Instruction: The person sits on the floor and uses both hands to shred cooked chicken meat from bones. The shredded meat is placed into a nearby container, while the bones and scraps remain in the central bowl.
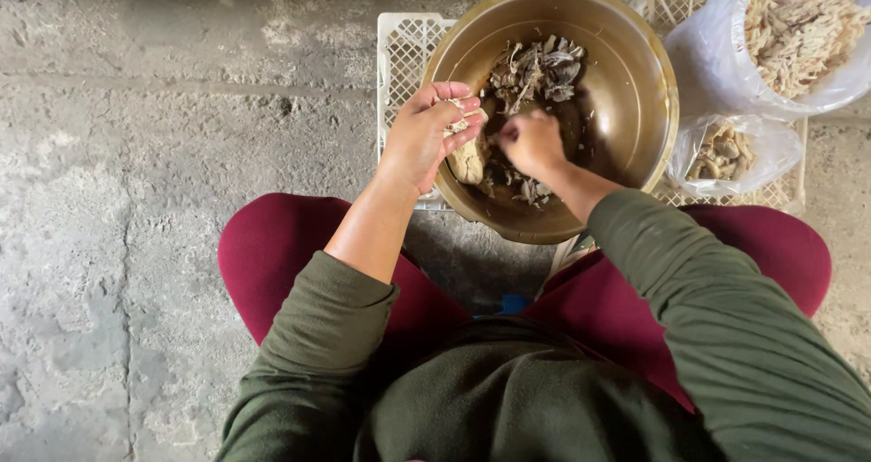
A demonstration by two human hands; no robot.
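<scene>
I sat over the big brass-coloured bowl, which rested on a white plastic crate on the rough concrete floor, and everything else I place from that bowl. My left hand hung at its near-left rim, fingers curled in and closed around a pale, fibrous chunk that dropped below my palm just inside the rim; a few light shreds showed between my fingertips. My right hand was down inside the bowl, near its middle, bunched into a loose fist with thumb and fingertips pinched together; whether it had hold of anything I cannot tell, since the knuckles hid the tips. Beyond that hand, toward the far side of the bowl, lay a heap of dark grey-brown scraps, and a few more lay just under my wrist. To the bowl's right, touching the crate, sat 2 clear plastic bags: the larger one, at the far right, full of pale shredded strands, and a smaller one just nearer me holding brownish lumps.
</scene>
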